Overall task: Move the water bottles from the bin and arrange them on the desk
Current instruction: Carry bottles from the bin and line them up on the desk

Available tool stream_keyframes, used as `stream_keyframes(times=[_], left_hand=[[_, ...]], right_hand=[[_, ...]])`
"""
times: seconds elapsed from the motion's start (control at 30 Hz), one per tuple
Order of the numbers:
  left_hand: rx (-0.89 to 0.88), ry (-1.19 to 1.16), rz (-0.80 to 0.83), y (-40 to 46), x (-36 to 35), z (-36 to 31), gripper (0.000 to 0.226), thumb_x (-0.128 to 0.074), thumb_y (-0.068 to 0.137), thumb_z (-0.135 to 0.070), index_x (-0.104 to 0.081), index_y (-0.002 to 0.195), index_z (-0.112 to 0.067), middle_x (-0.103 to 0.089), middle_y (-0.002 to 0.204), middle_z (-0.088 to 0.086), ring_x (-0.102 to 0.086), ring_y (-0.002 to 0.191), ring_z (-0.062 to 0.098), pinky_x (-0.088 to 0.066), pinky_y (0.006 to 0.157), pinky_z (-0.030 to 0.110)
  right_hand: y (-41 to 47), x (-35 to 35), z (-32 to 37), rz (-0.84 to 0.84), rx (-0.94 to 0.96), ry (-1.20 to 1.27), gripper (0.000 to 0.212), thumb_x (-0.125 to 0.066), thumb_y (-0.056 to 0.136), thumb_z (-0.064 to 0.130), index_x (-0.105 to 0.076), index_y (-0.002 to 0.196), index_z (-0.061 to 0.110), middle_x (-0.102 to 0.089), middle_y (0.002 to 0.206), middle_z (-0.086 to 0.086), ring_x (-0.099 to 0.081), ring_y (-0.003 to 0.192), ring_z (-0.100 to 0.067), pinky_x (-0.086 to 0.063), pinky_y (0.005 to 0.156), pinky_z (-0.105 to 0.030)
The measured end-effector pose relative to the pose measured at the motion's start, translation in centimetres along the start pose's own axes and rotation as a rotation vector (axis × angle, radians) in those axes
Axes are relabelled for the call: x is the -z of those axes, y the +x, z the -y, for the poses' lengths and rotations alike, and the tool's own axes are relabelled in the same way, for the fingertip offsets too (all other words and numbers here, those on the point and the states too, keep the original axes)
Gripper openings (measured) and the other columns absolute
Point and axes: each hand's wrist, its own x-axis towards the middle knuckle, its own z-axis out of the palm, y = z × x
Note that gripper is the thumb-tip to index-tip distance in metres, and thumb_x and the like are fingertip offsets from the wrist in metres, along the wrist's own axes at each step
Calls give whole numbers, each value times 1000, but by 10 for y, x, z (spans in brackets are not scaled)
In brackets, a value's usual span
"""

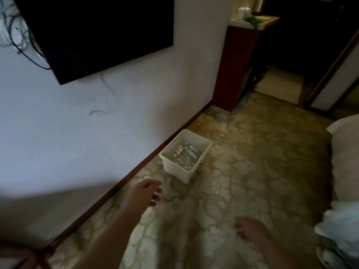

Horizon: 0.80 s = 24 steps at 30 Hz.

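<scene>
Water bottles (187,152) lie jumbled in the white bin (182,172), which sits on the carpet (252,162) right against the baseboard (136,169). My left hand (147,192) reaches toward it, fingers (156,197) loosely spread, holding nothing, just short of the bin's near corner. My right hand (246,230) hangs lower, blurred, fingers relaxed and empty. Open carpet lies between bin and bed (343,152). Above, a dark television (97,32) hangs on the white wall (77,123); a wooden cabinet (233,65) stands beyond.
</scene>
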Motion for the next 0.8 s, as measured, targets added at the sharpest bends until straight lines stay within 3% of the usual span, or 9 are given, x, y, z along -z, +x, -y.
stream_keyframes(times=[0.13, 0.27, 0.4, 0.53, 0.63, 0.8], left_hand=[[-68, 12, 35, 97, -38, -52, 16, -53, 99, -13, -69, 101, -12, -71, 87, 8, -66, 68, 19, -51, 63, 30], [-96, -33, 54, 224, -62, -95, 15, -55, 98, -13, -69, 103, -11, -70, 90, 10, -65, 70, 18, -52, 63, 28], [-77, -162, 26, 363, -73, -132, 16, -55, 96, -9, -70, 101, -11, -70, 89, 10, -64, 73, 22, -52, 67, 30], [-86, -249, -13, 482, -80, -153, 18, -52, 94, -2, -67, 98, -11, -66, 80, 6, -64, 65, 20, -52, 55, 22], [-91, -265, -69, 558, -91, -146, 23, -49, 93, -2, -68, 98, -13, -67, 78, 3, -65, 69, 19, -50, 60, 25], [61, -175, -166, 667, -126, -70, 21, -52, 88, -1, -68, 94, -14, -66, 79, 7, -61, 71, 21, -47, 62, 27]], right_hand=[[48, -68, 142, 61, 181, -112, 13, -65, 94, 18, -69, 95, 6, -69, 79, -8, -60, 59, -19, -47, 55, -24], [113, -130, 253, 176, 316, -123, 14, -64, 93, 21, -70, 95, 9, -71, 81, -6, -61, 65, -18, -51, 62, -30], [200, -188, 343, 200, 359, -189, 14, -64, 94, 22, -71, 98, 10, -70, 82, -3, -61, 64, -15, -50, 58, -26], [297, -230, 397, 246, 389, -200, 21, -57, 99, 24, -68, 107, 8, -70, 92, -6, -63, 72, -16, -51, 63, -27], [373, -255, 419, 247, 383, -174, 20, -55, 100, 24, -67, 107, 10, -70, 96, -7, -63, 75, -16, -52, 64, -25], [521, -290, 414, 242, 308, -230, 14, -56, 99, 25, -67, 97, 16, -68, 91, -3, -62, 74, -14, -49, 62, -23]])
